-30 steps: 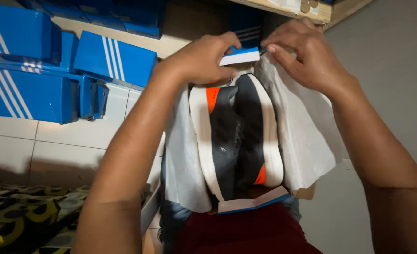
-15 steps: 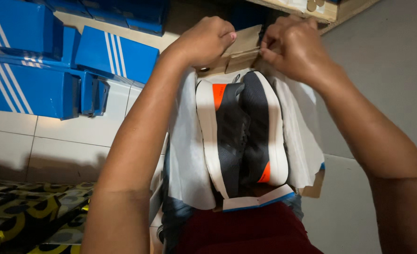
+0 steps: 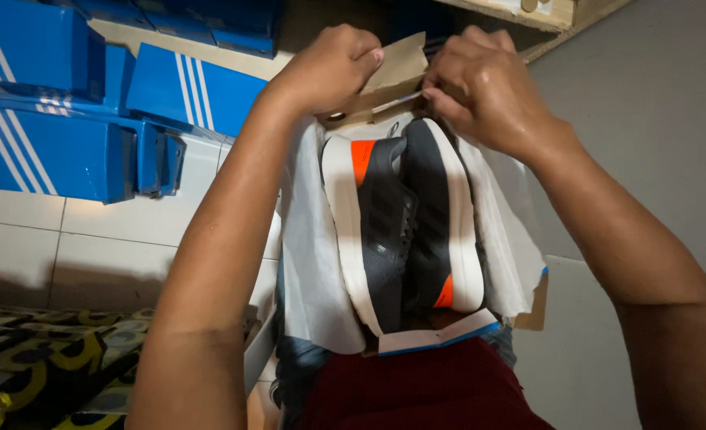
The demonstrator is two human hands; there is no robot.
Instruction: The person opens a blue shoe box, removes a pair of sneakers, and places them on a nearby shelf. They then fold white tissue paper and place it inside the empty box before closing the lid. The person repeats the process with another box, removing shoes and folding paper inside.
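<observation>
Resting on the person's lap, an open shoebox (image 3: 528, 306) is holding two grey, white-soled shoes (image 3: 405, 227) nestled in white tissue paper (image 3: 309, 271). Beyond them, the left hand (image 3: 329, 68) and right hand (image 3: 484, 87) are both pinching the cardboard flap (image 3: 397, 68) at the far end. Blue boxes (image 3: 58, 151) are lying stacked on the tiled floor (image 3: 74, 247) behind.

Both arms stretched straight out ahead, forearms bare, hands close together at the far end, almost knuckle to knuckle. Left hand (image 3: 329, 68) is curled into a loose fist with the thumb pressed on top, and right hand (image 3: 480, 87) is bent at the wrist, fingertips pinched tight
</observation>
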